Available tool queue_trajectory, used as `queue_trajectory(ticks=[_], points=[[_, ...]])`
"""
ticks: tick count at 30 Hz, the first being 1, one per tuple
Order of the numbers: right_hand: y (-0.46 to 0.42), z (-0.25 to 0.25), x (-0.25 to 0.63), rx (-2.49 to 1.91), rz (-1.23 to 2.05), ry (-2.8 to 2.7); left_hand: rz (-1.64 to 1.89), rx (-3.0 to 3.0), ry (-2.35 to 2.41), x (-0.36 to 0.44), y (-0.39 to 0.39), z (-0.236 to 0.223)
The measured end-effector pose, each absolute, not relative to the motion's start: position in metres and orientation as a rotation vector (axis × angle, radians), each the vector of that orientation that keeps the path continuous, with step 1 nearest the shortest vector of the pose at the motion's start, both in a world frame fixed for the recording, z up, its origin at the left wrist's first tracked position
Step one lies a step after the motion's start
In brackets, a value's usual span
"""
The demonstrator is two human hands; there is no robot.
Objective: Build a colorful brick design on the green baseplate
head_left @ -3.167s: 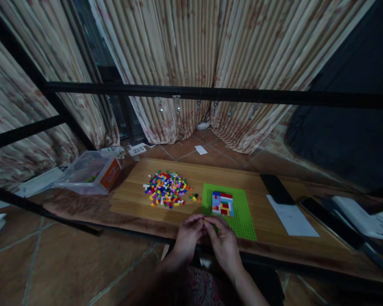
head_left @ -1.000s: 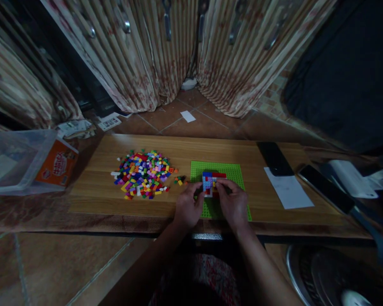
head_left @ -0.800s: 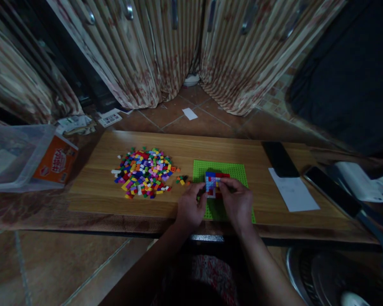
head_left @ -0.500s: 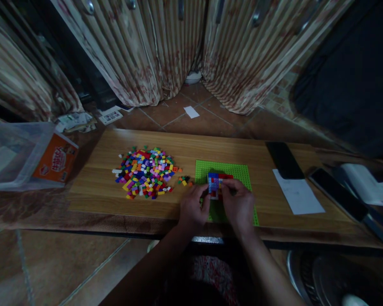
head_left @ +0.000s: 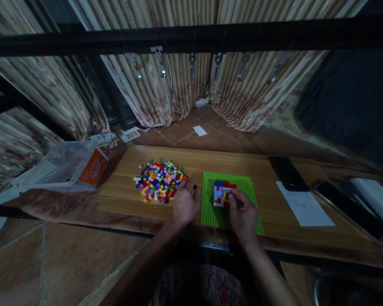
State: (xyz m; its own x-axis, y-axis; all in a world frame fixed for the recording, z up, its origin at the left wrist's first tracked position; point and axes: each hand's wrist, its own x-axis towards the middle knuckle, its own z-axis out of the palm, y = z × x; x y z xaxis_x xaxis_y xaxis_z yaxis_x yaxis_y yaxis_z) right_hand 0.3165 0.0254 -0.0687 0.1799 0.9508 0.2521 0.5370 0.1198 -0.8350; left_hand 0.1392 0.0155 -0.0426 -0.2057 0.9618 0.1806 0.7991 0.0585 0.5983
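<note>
A green baseplate [head_left: 242,183] lies on the wooden board, with a small block of red, blue, white and yellow bricks [head_left: 221,192] pressed onto it. My right hand [head_left: 243,213] rests on the plate, fingertips touching the right edge of that block, fingers curled. My left hand [head_left: 185,202] has its fingers bent down over a few loose bricks between the plate and the heap of mixed coloured bricks [head_left: 158,180]. What its fingertips hold is hidden.
A clear plastic box with an orange label [head_left: 72,165] lies at the left. Two dark phones [head_left: 287,173] and a white sheet [head_left: 304,208] lie at the right. Black metal bars [head_left: 191,37] cross overhead, with curtains behind.
My left hand left the brick block and moved left to the loose bricks by the heap. My right hand stays on the block. The view tilted up, bringing the black bar into sight.
</note>
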Motion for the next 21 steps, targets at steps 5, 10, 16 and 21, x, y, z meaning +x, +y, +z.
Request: queue_trajectory(ticks=[5,10,16,21], points=[[0.011,-0.064,0.324,-1.518,0.573,-1.47,0.52,1.941,2.17,0.132,0.03,-0.042],[0.002,-0.057,0.336,-1.521,0.592,-1.453,0.503,1.977,2.18,0.13,0.035,-0.048],[-0.004,-0.058,0.342,-1.506,0.635,-1.418,0.476,2.078,2.144,0.125,0.034,-0.053],[-0.007,-0.058,0.339,-1.473,0.651,-1.448,0.397,2.182,2.172,0.126,0.032,-0.052]])
